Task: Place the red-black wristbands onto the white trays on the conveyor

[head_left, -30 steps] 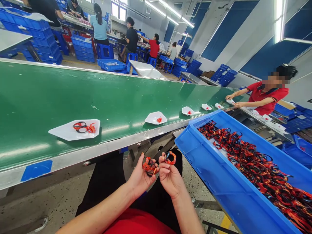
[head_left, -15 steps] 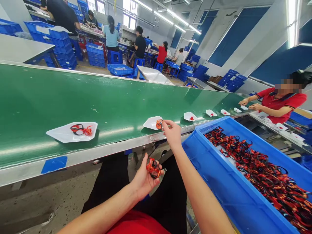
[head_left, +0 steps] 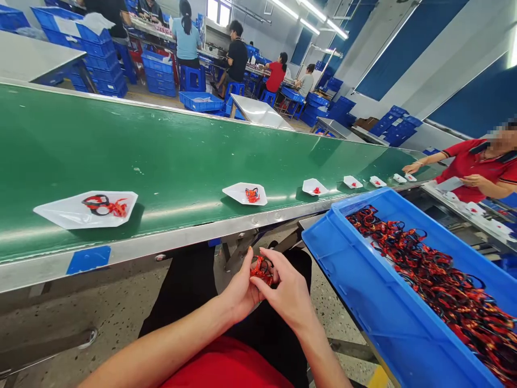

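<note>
A red-and-black band bundle is held closely between the left hand and right hand, over the lap, below the green conveyor belt; it could be dropped if the fingers are slackened.

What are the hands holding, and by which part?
A small red-and-black looped band: the left hand cradles it in its fingers, the right hand touches its side with fingertips; the exact grip spot is hidden.

Live from factory floor, assembly workshop! Long green conveyor, white trays sitting on it, blue crates stacked high, workers seated at benches far side, strip lights overhead.
</note>
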`<state>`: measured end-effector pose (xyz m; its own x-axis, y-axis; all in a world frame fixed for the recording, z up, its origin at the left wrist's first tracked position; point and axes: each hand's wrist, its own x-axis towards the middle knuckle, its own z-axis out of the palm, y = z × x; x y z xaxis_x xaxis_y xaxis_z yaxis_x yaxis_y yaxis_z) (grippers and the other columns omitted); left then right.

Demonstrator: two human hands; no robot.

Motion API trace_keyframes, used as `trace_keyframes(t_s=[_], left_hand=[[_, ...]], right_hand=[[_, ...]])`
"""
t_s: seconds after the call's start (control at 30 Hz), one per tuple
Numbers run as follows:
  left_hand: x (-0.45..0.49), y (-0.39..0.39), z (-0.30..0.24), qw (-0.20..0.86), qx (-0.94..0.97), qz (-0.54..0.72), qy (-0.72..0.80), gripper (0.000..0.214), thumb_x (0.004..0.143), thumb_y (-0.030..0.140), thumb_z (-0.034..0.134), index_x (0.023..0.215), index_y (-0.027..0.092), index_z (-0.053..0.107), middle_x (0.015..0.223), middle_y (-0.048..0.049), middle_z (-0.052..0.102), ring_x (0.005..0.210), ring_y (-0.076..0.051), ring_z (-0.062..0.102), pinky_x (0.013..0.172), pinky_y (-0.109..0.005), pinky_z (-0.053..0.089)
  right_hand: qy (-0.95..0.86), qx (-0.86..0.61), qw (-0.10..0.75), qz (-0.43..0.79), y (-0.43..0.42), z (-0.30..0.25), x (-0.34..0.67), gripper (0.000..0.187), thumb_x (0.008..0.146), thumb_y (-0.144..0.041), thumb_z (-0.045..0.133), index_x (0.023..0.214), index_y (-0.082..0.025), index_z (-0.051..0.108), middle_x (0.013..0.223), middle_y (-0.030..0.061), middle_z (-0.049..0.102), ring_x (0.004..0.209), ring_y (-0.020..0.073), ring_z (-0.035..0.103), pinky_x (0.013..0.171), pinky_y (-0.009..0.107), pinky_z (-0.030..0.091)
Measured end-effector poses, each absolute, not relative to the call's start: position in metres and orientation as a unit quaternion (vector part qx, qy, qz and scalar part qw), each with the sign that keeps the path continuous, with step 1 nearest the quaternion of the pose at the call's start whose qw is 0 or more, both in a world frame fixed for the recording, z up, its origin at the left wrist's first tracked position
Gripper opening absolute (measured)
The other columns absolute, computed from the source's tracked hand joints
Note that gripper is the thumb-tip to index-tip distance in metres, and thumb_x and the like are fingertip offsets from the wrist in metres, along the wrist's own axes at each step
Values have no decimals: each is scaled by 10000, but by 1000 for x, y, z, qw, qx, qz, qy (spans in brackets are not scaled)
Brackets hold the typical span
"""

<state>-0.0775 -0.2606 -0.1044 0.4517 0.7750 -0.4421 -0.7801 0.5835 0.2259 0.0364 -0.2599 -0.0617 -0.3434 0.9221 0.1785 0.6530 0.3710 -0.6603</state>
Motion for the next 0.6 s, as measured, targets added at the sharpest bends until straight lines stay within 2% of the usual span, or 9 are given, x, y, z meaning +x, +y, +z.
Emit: trace_keyframes(t_s=[0.2, 0.43, 0.6], left_hand=[[-79, -262, -106, 854, -43, 454, 249, 399, 831, 535, 480, 803, 163, 624, 701, -1, 635, 606, -111, 590, 559, -223, 444], [-80, -264, -108, 872, -34, 460, 165, 444, 856, 531, 434, 794, 139, 632, 701, -36, 650, 653, -126, 606, 609, -221, 441], [-78, -264, -111, 868, -57, 462, 174, 432, 843, 531, 463, 733, 139, 609, 688, -26, 639, 651, -113, 593, 622, -212, 434]], right_hand=[[-777, -533, 251, 222, -263, -64, 33, 598, 745, -246, 666, 1295, -305, 439, 1175, 0, 605, 1025, 181, 588, 890, 318, 478], [-766, -535, 293, 206, -270, -64, 29, 632, 766, -271, 659, 1334, -294, 384, 1114, 7, 635, 978, 175, 610, 834, 292, 497], [-768, -524, 316, 190, -271, -67, 29, 643, 795, -296, 634, 1367, -296, 339, 1118, 17, 637, 941, 171, 616, 816, 299, 505]])
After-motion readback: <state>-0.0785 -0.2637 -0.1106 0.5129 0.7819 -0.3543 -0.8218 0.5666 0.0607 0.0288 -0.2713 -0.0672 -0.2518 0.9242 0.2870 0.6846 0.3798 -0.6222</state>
